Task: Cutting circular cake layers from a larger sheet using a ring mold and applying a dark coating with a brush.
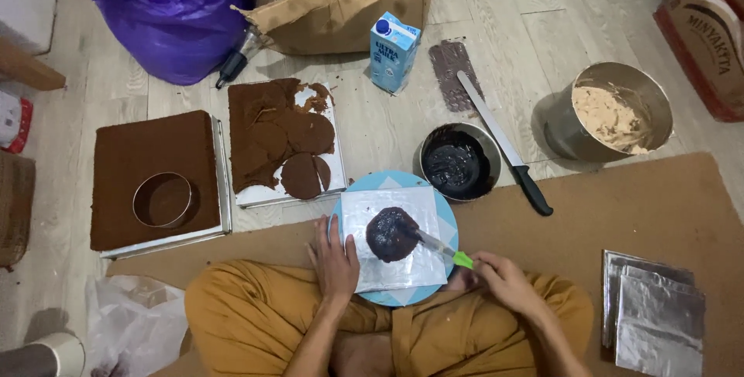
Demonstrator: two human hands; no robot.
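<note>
A small round chocolate cake (pixel 391 234) coated in dark glaze sits on a silver square board (pixel 364 218), which rests on a light blue turntable (pixel 446 222). My left hand (pixel 333 257) lies flat on the board's left edge. My right hand (pixel 500 278) grips a green-handled spatula (pixel 440 248) whose blade touches the cake's right side.
A bowl of dark chocolate (pixel 457 161) and a long black-handled knife (pixel 504 141) lie behind the turntable. Left stand a tray of cut brown cake pieces (pixel 283 141) and a sheet cake with a ring cutter (pixel 163 199). A metal pot of beige cream (pixel 612 113), a milk carton (pixel 394 50) and silver boards (pixel 655 319) are nearby.
</note>
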